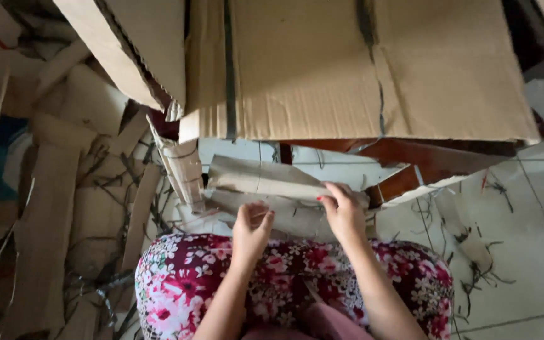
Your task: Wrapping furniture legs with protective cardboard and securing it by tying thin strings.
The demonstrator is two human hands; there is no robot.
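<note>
Person sits on floor (524, 252), floral skirt (284, 277) over lap. Folded cardboard piece (266, 189) lies just past the knees, long axis running left-right across both hands. Right hand (344, 211) pinches its right end, fingers closed on the top edge. Left hand (251, 226) curled, touching its lower edge. Large box (360, 69) overhangs above; cardboard strips (51, 214) piled left.

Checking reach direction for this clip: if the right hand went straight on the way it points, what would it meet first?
The right hand already touches the folded cardboard piece; beyond it, probably the big cardboard sheet, though depth is unclear.
</note>
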